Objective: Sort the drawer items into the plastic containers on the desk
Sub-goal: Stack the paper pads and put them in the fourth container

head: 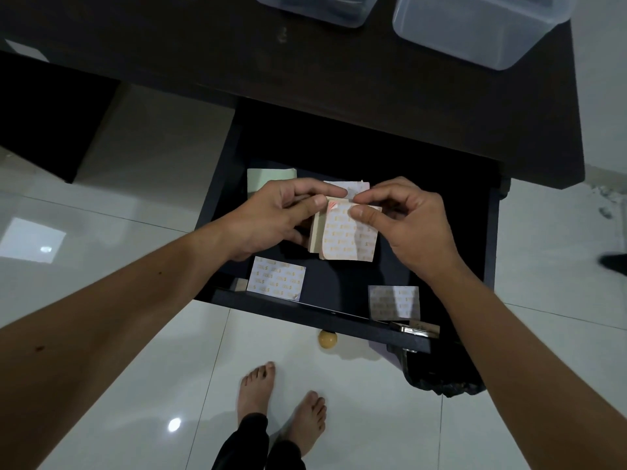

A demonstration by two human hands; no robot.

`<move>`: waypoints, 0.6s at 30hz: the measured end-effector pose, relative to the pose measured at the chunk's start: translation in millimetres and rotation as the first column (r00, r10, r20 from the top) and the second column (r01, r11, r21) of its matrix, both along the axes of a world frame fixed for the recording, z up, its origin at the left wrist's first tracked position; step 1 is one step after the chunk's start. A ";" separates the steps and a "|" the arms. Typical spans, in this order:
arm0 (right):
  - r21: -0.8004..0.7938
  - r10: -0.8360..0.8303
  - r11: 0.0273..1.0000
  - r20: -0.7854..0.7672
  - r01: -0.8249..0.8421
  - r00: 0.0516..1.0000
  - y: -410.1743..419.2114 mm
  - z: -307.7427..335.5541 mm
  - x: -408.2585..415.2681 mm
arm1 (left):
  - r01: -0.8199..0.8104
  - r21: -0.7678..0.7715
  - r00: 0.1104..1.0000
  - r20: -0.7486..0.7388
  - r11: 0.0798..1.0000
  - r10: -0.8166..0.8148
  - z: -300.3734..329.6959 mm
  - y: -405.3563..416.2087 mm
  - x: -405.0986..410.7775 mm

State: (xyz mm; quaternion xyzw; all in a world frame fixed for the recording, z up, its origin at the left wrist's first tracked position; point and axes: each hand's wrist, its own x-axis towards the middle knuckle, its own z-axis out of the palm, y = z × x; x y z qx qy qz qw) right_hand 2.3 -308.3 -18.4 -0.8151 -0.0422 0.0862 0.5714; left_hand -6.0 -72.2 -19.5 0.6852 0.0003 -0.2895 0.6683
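Note:
Over the open dark drawer (488, 232), both hands hold a small stack of printed adhesive pads (346, 235). My left hand (271, 215) grips the stack's left edge, thumb near its top corner. My right hand (407, 218) pinches the top sheet at its upper edge. Loose printed pads lie on the drawer floor at the front left (276, 279) and front right (393, 301). A pale green pad (268, 179) lies behind my left hand. Two clear plastic containers stand on the desk: one at top centre (319, 10), one at top right (481, 32).
The dark desk top (237, 56) runs across the top of the view. A metal clip-like item (415, 329) lies at the drawer's front right corner. The drawer knob (327, 339) points at me, above my bare feet (281, 398) on white tiles. A dark bag (437, 374) hangs below right.

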 end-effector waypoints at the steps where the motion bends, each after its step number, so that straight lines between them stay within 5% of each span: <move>1: 0.004 -0.008 1.000 0.012 0.008 1.000 0.8 -0.9 0.1 | 0.004 -0.018 1.000 -0.008 1.000 -0.004 0.1 -0.1 -0.2; 11: 0.004 0.020 1.000 0.020 -0.020 1.000 1.8 -7.9 -3.2 | -0.032 -0.086 0.998 0.048 0.996 0.036 -4.4 2.0 0.2; 18: 0.211 0.062 0.977 -0.120 -0.036 0.991 0.9 -1.1 -4.2 | -0.069 -0.068 0.992 0.106 0.995 0.076 -1.3 5.3 1.2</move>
